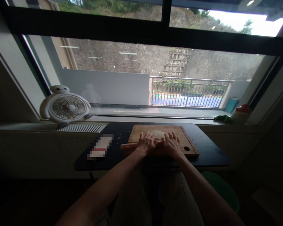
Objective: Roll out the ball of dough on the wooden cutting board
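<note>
A wooden rolling pin [129, 146] lies crosswise near the front of a wooden cutting board [138, 130]. My left hand [147, 141] rests palm down on the pin, its fingers stretched forward and apart. Beside it, my right hand [172, 142] also lies over the pin with fingers spread flat. Just beyond the pin, between my fingertips, shows a pale piece of dough [158, 134]. Its near part is hidden by my hands and the pin. The pin's right end is covered by my right hand.
The board stands on a small dark table [211, 153] against the window. A blurred-out packet [101, 147] lies at the table's left. On the sill are a white fan [70, 107] and, far right, a bottle with a reddish top [241, 113]. A green stool [223, 188] is below right.
</note>
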The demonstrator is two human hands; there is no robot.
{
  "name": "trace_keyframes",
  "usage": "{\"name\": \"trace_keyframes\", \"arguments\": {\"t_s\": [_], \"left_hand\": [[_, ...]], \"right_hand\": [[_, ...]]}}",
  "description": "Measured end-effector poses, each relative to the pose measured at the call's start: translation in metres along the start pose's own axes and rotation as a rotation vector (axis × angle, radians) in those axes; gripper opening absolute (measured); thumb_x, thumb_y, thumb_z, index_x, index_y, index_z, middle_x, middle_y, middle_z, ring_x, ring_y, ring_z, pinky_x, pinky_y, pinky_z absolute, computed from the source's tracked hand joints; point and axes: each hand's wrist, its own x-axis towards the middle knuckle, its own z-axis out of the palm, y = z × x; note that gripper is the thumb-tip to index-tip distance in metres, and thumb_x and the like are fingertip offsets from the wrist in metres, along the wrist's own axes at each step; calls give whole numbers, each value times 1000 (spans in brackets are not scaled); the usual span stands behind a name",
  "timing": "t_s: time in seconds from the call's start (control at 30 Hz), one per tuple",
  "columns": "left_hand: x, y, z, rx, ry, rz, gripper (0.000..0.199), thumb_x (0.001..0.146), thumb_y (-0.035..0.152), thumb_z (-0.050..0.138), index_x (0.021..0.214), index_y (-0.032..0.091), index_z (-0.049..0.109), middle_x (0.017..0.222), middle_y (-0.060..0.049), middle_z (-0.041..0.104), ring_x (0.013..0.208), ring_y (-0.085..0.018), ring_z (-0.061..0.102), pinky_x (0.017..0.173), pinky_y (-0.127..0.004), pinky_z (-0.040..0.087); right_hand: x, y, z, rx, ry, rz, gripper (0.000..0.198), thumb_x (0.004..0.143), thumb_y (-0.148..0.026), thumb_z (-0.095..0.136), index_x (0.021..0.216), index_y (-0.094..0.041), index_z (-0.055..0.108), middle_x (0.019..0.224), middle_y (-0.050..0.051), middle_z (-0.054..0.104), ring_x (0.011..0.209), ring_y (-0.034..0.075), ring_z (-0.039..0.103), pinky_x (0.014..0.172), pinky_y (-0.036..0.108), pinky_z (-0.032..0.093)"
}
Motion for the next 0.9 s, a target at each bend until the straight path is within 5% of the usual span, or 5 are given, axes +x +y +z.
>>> {"name": "trace_keyframes", "arguments": {"t_s": [0.13,0.33,0.47,0.7,0.9], "left_hand": [[44,-10,8,-37,-80,-136,45,90,47,26,112,24,58,123,-5,59,126,-27,37,105,-51,20],[85,-30,19,-58,-163,-250,52,90,50,19,110,22,58,122,-10,59,122,-29,42,96,-53,31],[71,-23,16,-59,-211,-241,49,90,49,22,114,22,56,128,-9,54,124,-29,40,98,-55,27],[3,1,-2,-53,-131,-81,44,92,39,22,119,24,53,133,-4,51,130,-23,33,108,-48,16],[15,-4,1,-37,-148,-77,43,92,40,23,116,26,55,133,-2,50,131,-23,30,108,-49,15]], "right_hand": [[47,-6,-4,3,-99,64,49,93,-43,22,127,-21,48,142,9,36,136,27,11,105,51,11],[81,-3,-2,27,-144,34,45,92,-38,25,112,-17,60,124,14,54,121,26,40,97,43,31],[59,0,-4,35,-91,-37,42,92,-28,27,107,-13,63,129,12,51,124,21,39,102,31,27],[-9,2,-3,27,95,-143,46,94,-27,20,125,-11,51,141,10,39,135,19,21,109,31,14],[21,-4,-3,-9,6,-117,43,91,-28,28,127,-13,49,144,11,34,137,23,15,110,40,7]]}}
